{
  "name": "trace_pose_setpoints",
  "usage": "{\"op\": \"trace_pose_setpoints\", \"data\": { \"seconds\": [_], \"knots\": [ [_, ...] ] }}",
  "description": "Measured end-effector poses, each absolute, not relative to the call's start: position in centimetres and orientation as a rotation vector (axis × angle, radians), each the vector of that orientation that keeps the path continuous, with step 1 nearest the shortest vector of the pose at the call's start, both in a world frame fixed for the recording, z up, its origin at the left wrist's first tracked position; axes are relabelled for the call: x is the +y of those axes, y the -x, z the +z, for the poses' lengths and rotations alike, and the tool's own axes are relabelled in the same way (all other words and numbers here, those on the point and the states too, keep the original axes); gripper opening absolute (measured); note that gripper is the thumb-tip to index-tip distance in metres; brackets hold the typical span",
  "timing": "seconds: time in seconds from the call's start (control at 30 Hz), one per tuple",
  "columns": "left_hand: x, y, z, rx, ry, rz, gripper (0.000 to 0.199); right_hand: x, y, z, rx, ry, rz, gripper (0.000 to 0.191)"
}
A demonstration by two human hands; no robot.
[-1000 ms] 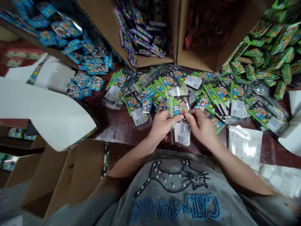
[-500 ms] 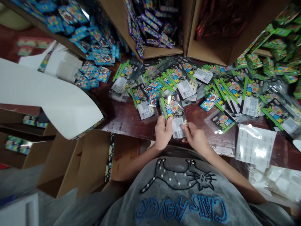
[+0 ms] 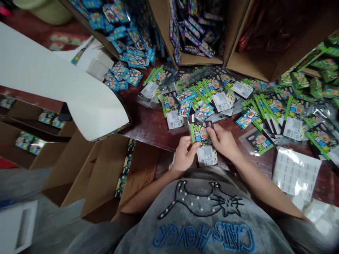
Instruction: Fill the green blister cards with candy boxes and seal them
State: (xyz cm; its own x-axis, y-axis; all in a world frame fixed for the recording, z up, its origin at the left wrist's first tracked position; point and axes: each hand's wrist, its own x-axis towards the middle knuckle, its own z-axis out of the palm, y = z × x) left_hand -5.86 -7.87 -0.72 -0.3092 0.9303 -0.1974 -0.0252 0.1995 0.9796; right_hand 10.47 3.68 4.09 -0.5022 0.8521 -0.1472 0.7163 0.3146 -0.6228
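Observation:
Close in front of my body I hold a printed plastic packet (image 3: 202, 139), black and green with a pale label on its lower part. My left hand (image 3: 184, 154) pinches its left edge, thumb on top. At the upper right edge my right hand (image 3: 221, 140) grips it, thumb over the front. Just beyond the packet lie a small blue candy packet (image 3: 203, 111) and other blue ones. A similar black-green packet (image 3: 171, 110) rests to the left, and an overlapping pile of them (image 3: 218, 92) spreads behind.
Cardboard boxes stand along the back, holding purple packets (image 3: 197, 31), red packets (image 3: 254, 35) and blue packets (image 3: 135, 42). Green packets (image 3: 315, 84) lie at right. A sticker sheet (image 3: 296, 173) hangs over the table edge. Left are a white board (image 3: 95, 106) and open cartons (image 3: 100, 180).
My right hand has shifted from the packet's lower right edge to its upper right. A small blue packet now shows just beyond the held packet. The view has swung left.

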Motion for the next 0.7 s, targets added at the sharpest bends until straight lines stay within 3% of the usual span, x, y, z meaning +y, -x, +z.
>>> {"op": "trace_pose_setpoints", "data": {
  "seconds": [0.17, 0.3, 0.37, 0.5, 0.63, 0.7],
  "knots": [
    [-9.5, 8.4, -0.8, 1.682, -0.715, 1.342, 0.053, 5.0, -8.0, 4.3, -2.450, 1.262, 0.911, 0.054],
    [-11.2, 11.2, -0.6, 1.887, -0.813, 1.377, 0.045, 9.3, -7.8, 4.8, -2.585, 1.155, 0.450, 0.094],
    [-11.5, 13.3, -0.3, 2.081, -0.987, 1.343, 0.047, 11.4, -7.9, 5.3, -2.831, 0.986, 0.351, 0.088],
    [-7.7, 18.3, 2.1, 2.434, -1.586, 1.226, 0.066, 12.0, -8.4, 6.3, -3.090, 0.726, 0.308, 0.054],
    [4.0, 19.9, 6.3, 2.121, -2.323, 0.970, 0.036, 7.8, -9.8, 5.4, -2.960, 1.178, 0.436, 0.055],
    [11.6, 18.7, 7.7, 1.930, -2.479, 0.756, 0.032, 6.2, -10.7, 5.1, -2.857, 1.281, 0.528, 0.057]
  ]
}}
